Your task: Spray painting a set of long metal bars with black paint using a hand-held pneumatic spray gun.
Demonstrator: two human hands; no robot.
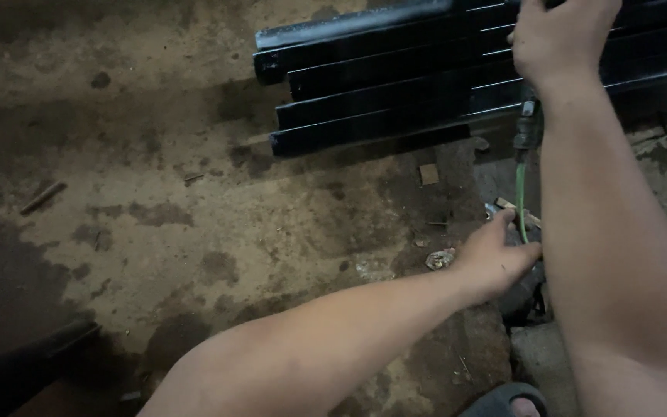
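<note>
Head view, dim light, dirty stained concrete floor (pixel 156 232).

Progress, as judged from how things lie: both hands are already on the work. The right hand (pixel 557 38), at about 1 o'clock in the frame, is clenched around the top of a tool whose dark fitting (pixel 528 127) shows just below the wrist; the tool's body is hidden by the hand, so its kind cannot be told. The left hand (pixel 496 259), at about 4 o'clock, reaches in with the thumb up and touches the thin green hose (pixel 520 201) that hangs from the fitting. Whether the fingers are closed round the hose or merely resting against it cannot be told.

The stack of black square tubes (pixel 395 85) lies on the floor at 12 to 1 o'clock, ends cut flush and staggered, surfaces glossy and dark. The right hand sits over its right part.

Other items: a small metal piece (pixel 496 207) just beside the left thumb, scraps of debris (pixel 440 259) at 3 o'clock, a grey sandal (pixel 507 401) at 5 o'clock.
</note>
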